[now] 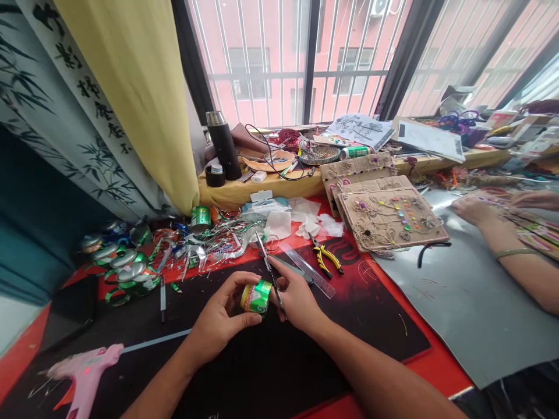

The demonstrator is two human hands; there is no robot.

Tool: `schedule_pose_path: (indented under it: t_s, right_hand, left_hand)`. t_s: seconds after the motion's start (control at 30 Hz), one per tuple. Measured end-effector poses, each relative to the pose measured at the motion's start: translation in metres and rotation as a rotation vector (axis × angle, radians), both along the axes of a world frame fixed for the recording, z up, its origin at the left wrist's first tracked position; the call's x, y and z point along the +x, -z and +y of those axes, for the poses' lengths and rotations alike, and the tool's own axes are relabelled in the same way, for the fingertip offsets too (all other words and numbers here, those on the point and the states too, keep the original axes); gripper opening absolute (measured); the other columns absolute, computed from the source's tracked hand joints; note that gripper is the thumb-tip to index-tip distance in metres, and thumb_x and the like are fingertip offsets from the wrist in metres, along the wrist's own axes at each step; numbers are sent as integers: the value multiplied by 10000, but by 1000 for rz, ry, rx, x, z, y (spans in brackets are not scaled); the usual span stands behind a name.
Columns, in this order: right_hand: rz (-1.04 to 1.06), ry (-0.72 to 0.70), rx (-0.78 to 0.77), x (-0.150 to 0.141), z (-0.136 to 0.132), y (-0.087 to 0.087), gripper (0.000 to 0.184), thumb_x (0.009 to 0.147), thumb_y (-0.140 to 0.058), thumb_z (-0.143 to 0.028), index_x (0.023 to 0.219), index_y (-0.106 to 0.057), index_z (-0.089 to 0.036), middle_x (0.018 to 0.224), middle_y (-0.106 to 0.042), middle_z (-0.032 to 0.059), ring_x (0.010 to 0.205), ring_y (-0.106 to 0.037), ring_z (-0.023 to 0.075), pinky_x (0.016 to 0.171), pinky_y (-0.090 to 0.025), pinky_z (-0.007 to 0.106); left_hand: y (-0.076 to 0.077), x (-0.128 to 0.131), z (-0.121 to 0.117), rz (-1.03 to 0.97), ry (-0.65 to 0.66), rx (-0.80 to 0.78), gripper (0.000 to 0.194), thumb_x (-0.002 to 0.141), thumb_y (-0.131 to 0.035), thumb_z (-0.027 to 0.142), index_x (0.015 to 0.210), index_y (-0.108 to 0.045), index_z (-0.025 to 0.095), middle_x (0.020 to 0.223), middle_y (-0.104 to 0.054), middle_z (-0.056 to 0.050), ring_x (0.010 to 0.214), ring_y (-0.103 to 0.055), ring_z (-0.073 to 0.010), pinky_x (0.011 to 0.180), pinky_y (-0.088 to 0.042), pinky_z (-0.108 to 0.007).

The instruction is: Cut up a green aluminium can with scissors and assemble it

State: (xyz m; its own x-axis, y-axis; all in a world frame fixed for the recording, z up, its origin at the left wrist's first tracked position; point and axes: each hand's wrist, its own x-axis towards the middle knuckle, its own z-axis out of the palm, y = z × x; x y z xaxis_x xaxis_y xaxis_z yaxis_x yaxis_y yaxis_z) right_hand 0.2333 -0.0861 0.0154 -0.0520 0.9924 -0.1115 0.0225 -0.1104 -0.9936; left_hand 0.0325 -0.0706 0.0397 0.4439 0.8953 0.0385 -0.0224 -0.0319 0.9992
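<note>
My left hand (218, 311) is closed round a short green and yellow piece of a drink can (257, 297), fingers above and thumb below. Close against the can's right side, my right hand (299, 299) grips a pair of scissors (267, 265), their blades pointing up and away from me. The fingers partly cover the scissors' handles. Just beyond the right hand lie a clear ruler (312, 272) and yellow-and-black pliers (328, 259). Beneath both hands is a black mat (271, 372).
Can ends (126, 265) and shredded metal strips (222, 235) pile up at the left, near a pink glue gun (85, 375). A black thermos (223, 145) stands on the sill. Decorated cardboard (391, 215) lies to the right, beside another person's arm (519, 259) over a grey sheet (437, 302).
</note>
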Motion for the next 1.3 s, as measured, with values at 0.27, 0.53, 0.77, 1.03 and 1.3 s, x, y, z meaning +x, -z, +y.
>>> schedule_pose_path:
  t_s: [0.27,0.53,0.77,1.03,1.3]
  right_hand:
    - [18,-23,19,5,2,-3,886,885,-762,-452,1669,-453,-180,562,-408,-145,331,-473,89,303,-301,155]
    - [16,22,42,3,1,-3,913,915,-734,-546,1670,-429,-134,539,-420,-143,324,-441,92,310,-273,165]
    - [33,7,4,-3,-3,-5,991,872,-780,-603,1679,-424,-151,558,-420,-139,325,-430,91,304,-285,173]
    - [45,-18,-8,-5,-6,-2,1019,861,-794,-624,1680,-420,-147,558,-401,-146,325,-417,86,302,-279,171]
    - [35,-12,-17,-6,-8,-10,1005,858,-789,-602,1676,-423,-148,573,-407,-144,331,-436,89,308,-294,177]
  left_hand:
    - [14,1,11,-197,-126,-210,609,693,-1022,354,1226,-745,255,1139,-780,-71,1041,-732,-235,901,-584,-293]
    - [16,-5,23,-540,-226,-426,502,758,-961,507,1109,-785,194,1121,-832,-92,908,-807,-260,829,-677,-383]
    - [16,-12,30,-652,-239,-513,347,913,-844,452,1085,-782,157,1039,-851,-120,893,-834,-295,823,-696,-406]
    - [14,-12,33,-698,-321,-579,261,1061,-651,358,1120,-767,131,1049,-846,-162,903,-841,-286,859,-696,-413]
    - [15,-11,30,-639,-229,-598,326,1061,-648,407,1078,-783,110,1022,-850,-183,878,-837,-281,809,-697,-380]
